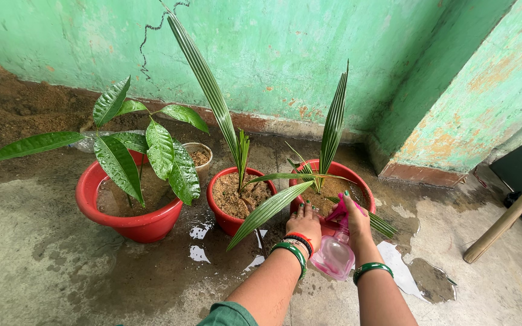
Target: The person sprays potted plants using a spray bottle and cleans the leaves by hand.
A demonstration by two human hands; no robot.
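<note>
The right hand grips the pink head of a clear spray bottle, fingers curled around the trigger, nozzle at the near rim of the right red pot. The left hand rests just beside it, fingers loosely together, touching a long palm leaf that arches out over the wet floor. The middle red pot stands just left, close to the hands; the large red pot sits farther left. The green wall closes off the back, with a corner step and a wooden pole to the right. Open floor lies toward the viewer.
</note>
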